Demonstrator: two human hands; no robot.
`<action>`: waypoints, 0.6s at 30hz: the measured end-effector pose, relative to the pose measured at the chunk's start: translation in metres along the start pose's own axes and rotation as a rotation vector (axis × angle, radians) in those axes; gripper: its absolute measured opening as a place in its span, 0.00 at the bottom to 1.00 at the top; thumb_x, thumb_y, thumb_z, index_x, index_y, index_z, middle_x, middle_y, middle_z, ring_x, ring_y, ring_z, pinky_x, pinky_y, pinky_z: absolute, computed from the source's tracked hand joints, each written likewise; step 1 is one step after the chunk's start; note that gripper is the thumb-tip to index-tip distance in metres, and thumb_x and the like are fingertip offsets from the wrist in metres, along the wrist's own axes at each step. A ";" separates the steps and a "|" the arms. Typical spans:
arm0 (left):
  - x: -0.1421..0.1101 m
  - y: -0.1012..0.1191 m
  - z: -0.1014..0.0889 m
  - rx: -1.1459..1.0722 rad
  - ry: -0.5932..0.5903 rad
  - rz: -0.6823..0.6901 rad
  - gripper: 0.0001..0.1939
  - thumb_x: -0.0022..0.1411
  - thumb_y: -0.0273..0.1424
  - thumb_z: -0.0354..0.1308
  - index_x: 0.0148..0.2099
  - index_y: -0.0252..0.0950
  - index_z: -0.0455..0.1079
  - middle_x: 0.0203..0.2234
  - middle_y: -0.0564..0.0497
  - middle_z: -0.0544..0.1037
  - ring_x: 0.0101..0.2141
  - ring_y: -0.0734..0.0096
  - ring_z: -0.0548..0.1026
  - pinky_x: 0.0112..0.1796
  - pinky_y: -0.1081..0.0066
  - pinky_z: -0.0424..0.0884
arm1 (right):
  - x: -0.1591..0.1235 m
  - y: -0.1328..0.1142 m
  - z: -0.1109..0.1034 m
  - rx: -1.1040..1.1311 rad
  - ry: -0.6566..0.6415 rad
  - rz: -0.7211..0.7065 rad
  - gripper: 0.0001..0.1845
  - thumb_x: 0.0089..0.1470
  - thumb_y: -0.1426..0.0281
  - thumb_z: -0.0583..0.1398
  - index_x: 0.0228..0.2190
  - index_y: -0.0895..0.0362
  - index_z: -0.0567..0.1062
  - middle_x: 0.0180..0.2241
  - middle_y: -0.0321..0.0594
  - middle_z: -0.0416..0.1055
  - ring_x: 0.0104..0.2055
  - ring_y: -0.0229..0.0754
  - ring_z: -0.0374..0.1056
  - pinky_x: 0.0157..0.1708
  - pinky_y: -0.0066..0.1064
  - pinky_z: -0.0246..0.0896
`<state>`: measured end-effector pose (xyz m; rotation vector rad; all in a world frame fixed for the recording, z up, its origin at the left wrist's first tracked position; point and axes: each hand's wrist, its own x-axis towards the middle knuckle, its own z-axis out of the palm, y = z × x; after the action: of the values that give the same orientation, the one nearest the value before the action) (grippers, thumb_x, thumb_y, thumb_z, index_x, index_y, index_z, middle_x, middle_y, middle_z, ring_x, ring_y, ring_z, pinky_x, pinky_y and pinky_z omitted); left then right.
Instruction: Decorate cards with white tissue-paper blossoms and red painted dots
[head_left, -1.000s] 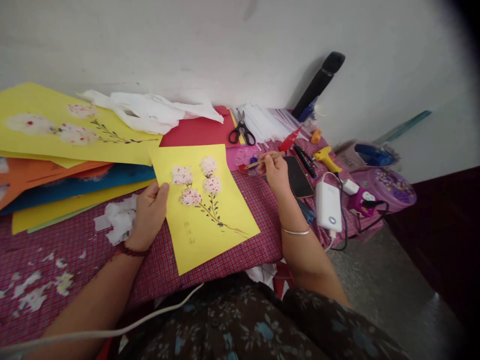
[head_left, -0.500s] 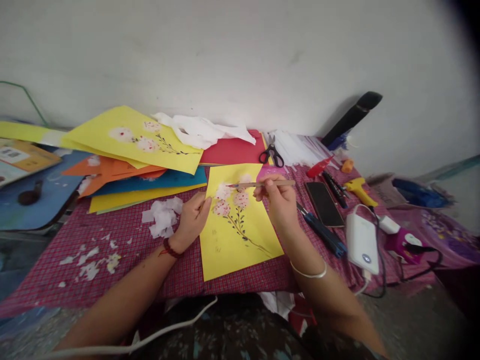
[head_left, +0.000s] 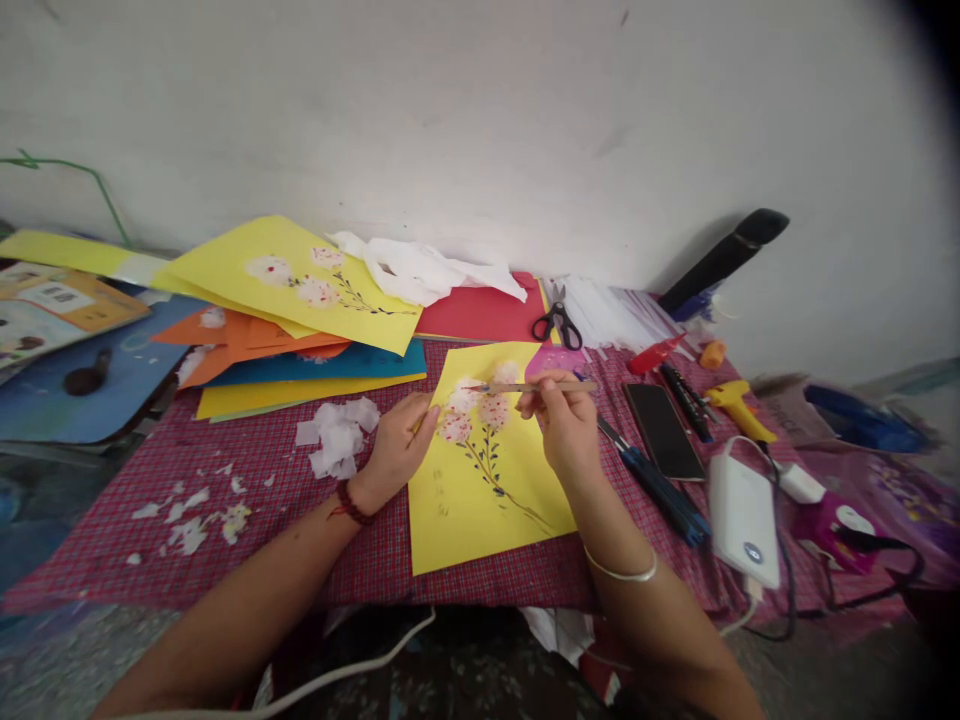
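Fingers of the right hand pinch a paintbrush, its tip over the pink blossoms on the yellow sheet at table centre. Left hand, fingers curled, presses the sheet's 9 o'clock edge. Smartphone lies at 3 o'clock.

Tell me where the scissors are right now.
In the head view, the black scissors lie at the table's back, right of centre, between the red paper and the white strips.

Both hands forward, fingers curled
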<state>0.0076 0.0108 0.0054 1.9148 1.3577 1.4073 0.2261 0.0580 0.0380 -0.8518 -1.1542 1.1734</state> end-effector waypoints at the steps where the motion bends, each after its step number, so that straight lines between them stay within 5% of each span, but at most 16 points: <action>1: 0.000 0.000 0.000 0.004 -0.002 -0.008 0.13 0.71 0.30 0.50 0.30 0.40 0.62 0.29 0.50 0.73 0.32 0.66 0.70 0.35 0.66 0.65 | 0.000 -0.001 0.000 0.013 0.012 0.000 0.09 0.58 0.61 0.62 0.32 0.54 0.75 0.22 0.32 0.73 0.22 0.34 0.67 0.25 0.28 0.63; 18: 0.000 -0.001 0.000 0.062 0.000 0.055 0.13 0.72 0.29 0.49 0.31 0.38 0.62 0.29 0.51 0.72 0.32 0.69 0.70 0.34 0.68 0.65 | -0.009 -0.002 0.005 -0.074 -0.076 -0.130 0.08 0.62 0.63 0.61 0.34 0.54 0.76 0.22 0.31 0.73 0.22 0.33 0.69 0.24 0.25 0.64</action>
<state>0.0073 0.0113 0.0041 2.0062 1.3733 1.4060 0.2223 0.0482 0.0390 -0.7813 -1.3027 1.0694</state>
